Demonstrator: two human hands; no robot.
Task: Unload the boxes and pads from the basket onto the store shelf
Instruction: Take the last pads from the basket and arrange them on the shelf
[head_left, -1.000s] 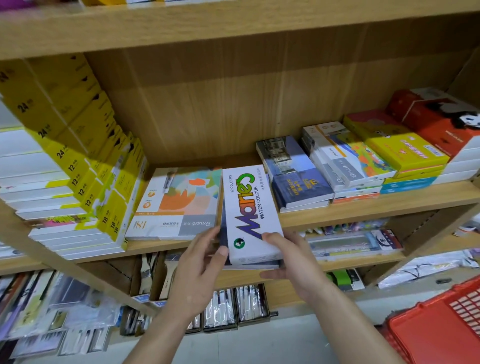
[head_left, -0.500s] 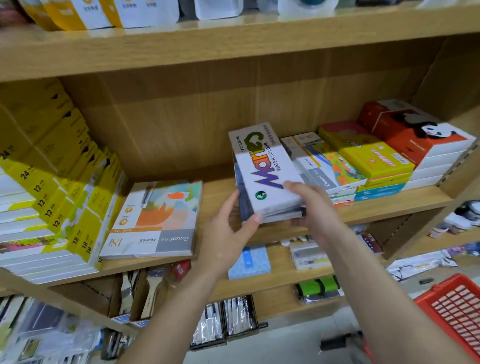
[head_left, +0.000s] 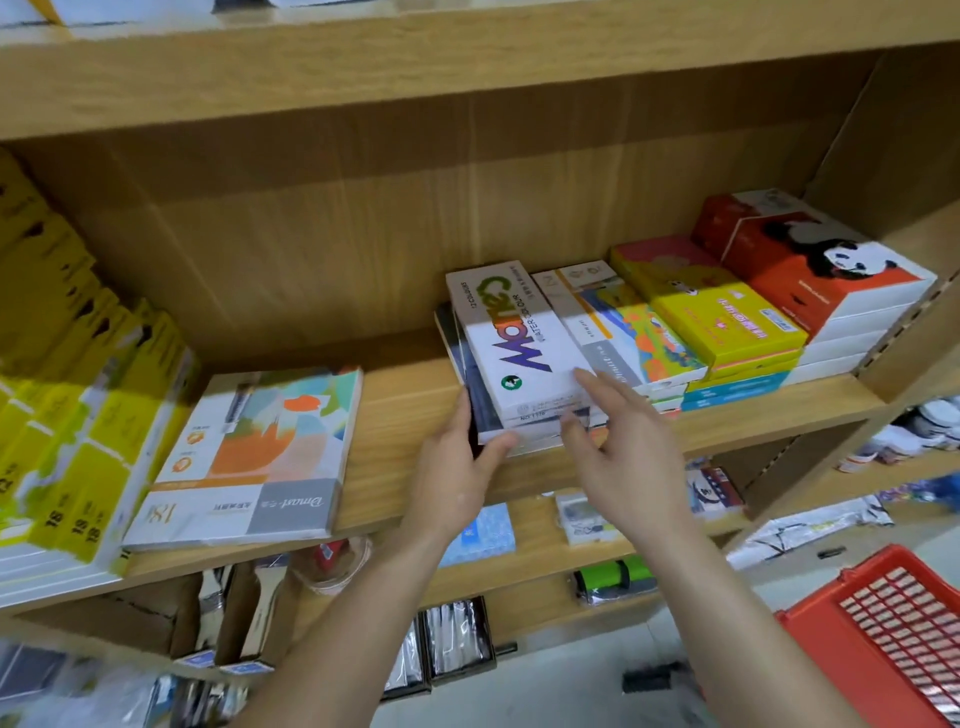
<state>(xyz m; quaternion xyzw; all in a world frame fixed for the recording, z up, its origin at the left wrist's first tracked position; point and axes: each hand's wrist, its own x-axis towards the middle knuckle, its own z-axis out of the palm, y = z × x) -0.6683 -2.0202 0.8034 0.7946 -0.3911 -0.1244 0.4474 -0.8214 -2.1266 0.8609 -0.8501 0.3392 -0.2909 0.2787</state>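
Observation:
A white Marie's watercolour box (head_left: 511, 338) lies on top of a dark blue pad stack (head_left: 480, 400) on the wooden shelf (head_left: 400, 405), pressed against the colourful pads to its right. My left hand (head_left: 460, 467) touches the stack's front left corner, thumb under its edge. My right hand (head_left: 618, 447) hovers with spread fingers at the box's front right corner, fingertips just touching it. The red basket (head_left: 878, 639) shows at the bottom right; its contents are hidden.
A Dmart pad (head_left: 254, 457) lies to the left on the same shelf, with bare board between it and the stack. Yellow-labelled pads (head_left: 67, 405) lean at far left. Colourful pads (head_left: 628, 322), yellow boxes (head_left: 727, 322) and a red panda box (head_left: 821, 265) fill the right.
The box and pad stack moved from the shelf's front middle to the right, onto the spot beside the colourful pads. My right hand has loosened from it and its fingers have spread.

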